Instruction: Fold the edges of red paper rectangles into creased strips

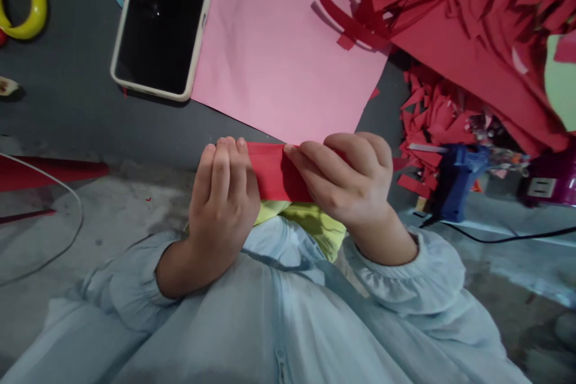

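A folded strip of red paper (274, 171) stretches between my two hands at the table's front edge. My left hand (225, 192) holds its left end, with the fingers pressed together over the paper and the thumb hidden. On the right end, my right hand (348, 177) is closed, its fingers bent and the index fingertip on the upper edge of the paper. Just beyond the strip lies a sheet of pink paper (288, 48), partly under a phone.
The phone (162, 24) lies at the upper left, near yellow scissor handles (36, 6). Red paper scraps (436, 114) are heaped at the right, beside a blue glue gun (459, 180) with a black cable. A white cable hangs at the left.
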Demonstrator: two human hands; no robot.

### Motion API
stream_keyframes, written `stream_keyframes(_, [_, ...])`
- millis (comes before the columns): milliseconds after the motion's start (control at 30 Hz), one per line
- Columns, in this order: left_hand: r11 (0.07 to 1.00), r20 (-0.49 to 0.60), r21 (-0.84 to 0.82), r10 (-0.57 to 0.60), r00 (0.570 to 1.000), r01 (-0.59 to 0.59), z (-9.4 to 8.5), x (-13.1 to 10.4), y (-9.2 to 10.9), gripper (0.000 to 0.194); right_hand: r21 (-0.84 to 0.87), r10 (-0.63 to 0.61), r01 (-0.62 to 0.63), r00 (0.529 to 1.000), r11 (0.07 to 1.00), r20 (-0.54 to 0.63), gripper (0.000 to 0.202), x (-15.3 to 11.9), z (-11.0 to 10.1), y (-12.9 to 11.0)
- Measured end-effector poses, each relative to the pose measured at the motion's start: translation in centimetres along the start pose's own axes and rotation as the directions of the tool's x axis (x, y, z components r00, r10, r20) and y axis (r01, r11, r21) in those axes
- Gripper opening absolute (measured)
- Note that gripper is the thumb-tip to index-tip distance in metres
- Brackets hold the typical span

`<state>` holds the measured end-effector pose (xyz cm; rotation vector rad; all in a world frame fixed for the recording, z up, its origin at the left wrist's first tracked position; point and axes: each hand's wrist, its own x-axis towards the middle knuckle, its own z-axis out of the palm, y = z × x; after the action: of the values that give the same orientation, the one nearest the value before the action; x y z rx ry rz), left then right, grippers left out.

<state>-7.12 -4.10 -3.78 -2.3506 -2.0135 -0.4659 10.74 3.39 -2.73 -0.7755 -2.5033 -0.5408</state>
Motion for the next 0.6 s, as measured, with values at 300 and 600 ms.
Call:
stream_keyframes(300, [0.983, -0.015, 0.168, 0.073, 0.997, -0.069, -0.2, 0.5, 0.2, 0.040, 0.035, 0.027, -0.029, 0.999, 0.999, 0.033, 0.016, -0.3, 0.2, -0.1])
stream_keyframes(600, [0.956, -0.040, 0.286, 0.089, 0.995, -0.074, 0.1, 0.5, 1.2, 0.067, 0.099, 0.044, -0.044, 0.999, 0.994, 0.002, 0.018, -0.6, 0.6, 0.0])
